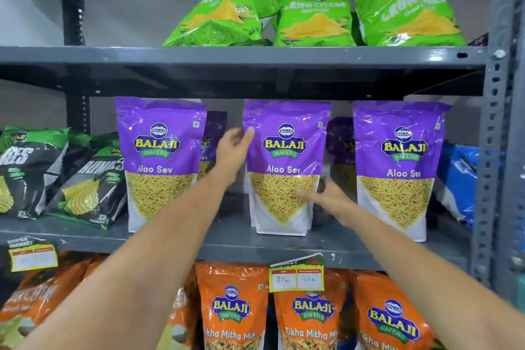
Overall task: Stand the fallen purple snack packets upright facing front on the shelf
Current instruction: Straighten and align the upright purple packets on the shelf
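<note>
Three purple Aloo Sev packets stand upright and face front on the middle shelf (233, 239): a left packet (160, 162), a middle packet (284, 165) and a right packet (400, 167). More purple packets show behind them in the gaps (216, 133) (339, 145). My left hand (234, 152) is open beside the middle packet's upper left edge, fingertips at or near that edge. My right hand (326, 196) is blurred, fingers spread, at the middle packet's lower right side.
Green snack bags (312, 21) lie on the top shelf. Black and green chip bags (85, 179) lean at the left of the middle shelf, a blue bag (457, 179) at its right. Orange packets (233, 310) fill the lower shelf. A grey upright post (500, 122) bounds the right side.
</note>
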